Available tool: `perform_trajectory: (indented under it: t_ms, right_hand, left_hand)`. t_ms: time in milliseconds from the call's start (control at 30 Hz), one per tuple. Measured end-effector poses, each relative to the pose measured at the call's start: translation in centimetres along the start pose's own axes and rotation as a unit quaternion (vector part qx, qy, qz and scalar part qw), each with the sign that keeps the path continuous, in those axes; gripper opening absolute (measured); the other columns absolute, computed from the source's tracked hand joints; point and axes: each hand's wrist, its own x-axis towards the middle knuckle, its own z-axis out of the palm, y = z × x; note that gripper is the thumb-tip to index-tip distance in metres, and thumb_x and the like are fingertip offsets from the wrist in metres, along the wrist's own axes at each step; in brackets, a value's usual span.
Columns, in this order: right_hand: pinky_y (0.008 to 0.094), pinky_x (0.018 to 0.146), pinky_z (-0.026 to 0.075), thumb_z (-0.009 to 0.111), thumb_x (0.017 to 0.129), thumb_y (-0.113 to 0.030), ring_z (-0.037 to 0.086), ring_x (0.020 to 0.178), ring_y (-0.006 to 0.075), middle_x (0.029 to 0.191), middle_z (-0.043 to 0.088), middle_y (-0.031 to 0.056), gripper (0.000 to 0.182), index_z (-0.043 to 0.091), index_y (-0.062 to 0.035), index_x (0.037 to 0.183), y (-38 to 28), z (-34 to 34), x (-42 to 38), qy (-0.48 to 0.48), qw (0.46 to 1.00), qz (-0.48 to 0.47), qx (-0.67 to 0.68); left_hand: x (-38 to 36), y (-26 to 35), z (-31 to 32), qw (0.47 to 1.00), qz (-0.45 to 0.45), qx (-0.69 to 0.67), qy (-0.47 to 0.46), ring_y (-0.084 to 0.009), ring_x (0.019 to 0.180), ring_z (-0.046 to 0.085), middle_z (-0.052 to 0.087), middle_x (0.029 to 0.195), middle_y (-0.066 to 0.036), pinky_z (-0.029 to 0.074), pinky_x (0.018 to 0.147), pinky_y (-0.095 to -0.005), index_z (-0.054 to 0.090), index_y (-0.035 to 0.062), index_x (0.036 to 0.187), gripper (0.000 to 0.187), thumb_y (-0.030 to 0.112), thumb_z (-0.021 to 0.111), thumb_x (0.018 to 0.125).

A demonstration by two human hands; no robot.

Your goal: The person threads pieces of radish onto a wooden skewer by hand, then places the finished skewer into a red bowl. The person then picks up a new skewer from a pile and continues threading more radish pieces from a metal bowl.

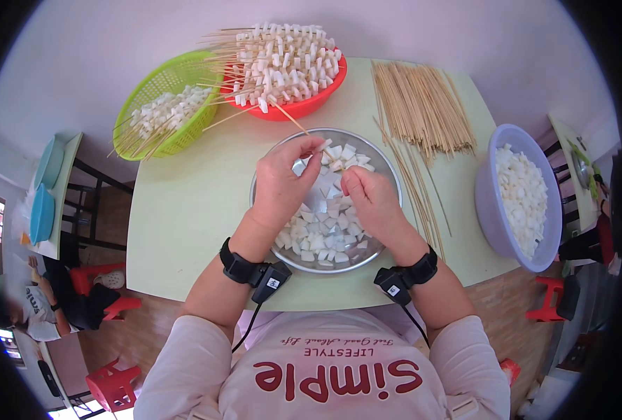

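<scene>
My left hand (283, 180) pinches a thin bamboo skewer (293, 120) over a round metal bowl (388, 175) filled with small white cubes (321, 241). The skewer points up and left, toward the red basket. A white cube sits on the skewer by my left fingertips. My right hand (370, 199) is closed on another white cube at the skewer's near end, just right of my left hand. Both wrists wear black bands with cables.
A red basket (311, 105) piled with loaded skewers stands at the back, with a green basket (158, 87) of more to its left. Loose bamboo sticks (423, 105) lie at the back right. A lavender bowl (491, 203) of white cubes sits at the right. Red stools stand on the floor.
</scene>
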Motion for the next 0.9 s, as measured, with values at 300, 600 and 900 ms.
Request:
perform_trajectory:
  t_ms: [300, 600, 900]
  right_hand:
    - [0.0381, 0.061, 0.044, 0.046, 0.098, -0.020, 0.055, 0.062, 0.0305, 0.068, 0.056, 0.0169, 0.030, 0.054, 0.0022, 0.079, -0.27, -0.02, 0.28, -0.002, 0.999, 0.008, 0.031]
    - [0.0403, 0.061, 0.044, 0.047, 0.098, -0.019, 0.057, 0.064, 0.0339, 0.069, 0.057, 0.0185, 0.028, 0.055, 0.0013, 0.081, -0.44, -0.07, 0.38, 0.009, 1.000, -0.010, -0.003]
    - [0.0411, 0.063, 0.047, 0.050, 0.097, -0.018, 0.062, 0.072, 0.0377, 0.074, 0.061, 0.0195, 0.021, 0.059, -0.0008, 0.089, -0.23, 0.09, 0.37, 0.043, 0.999, -0.014, -0.023]
  left_hand:
    - [-0.24, 0.30, -0.02, 0.999, -0.003, -0.014, -0.045, -0.0127, 0.077, 0.067, 0.070, 0.085, -0.008, 0.053, 0.072, -0.0256, 0.069, -0.0005, 0.098, 0.018, 0.001, 0.070, 0.080]
    - [-0.33, 0.27, 0.03, 0.999, -0.015, -0.004, -0.043, -0.0129, 0.078, 0.067, 0.070, 0.086, -0.008, 0.054, 0.072, -0.0265, 0.069, 0.0009, 0.098, 0.018, 0.001, 0.071, 0.080]
    - [0.00, -0.29, -0.08, 0.995, -0.029, -0.052, -0.080, -0.0161, 0.085, 0.067, 0.070, 0.092, -0.010, 0.053, 0.079, -0.0282, 0.067, 0.0004, 0.107, 0.025, 0.001, 0.069, 0.082]
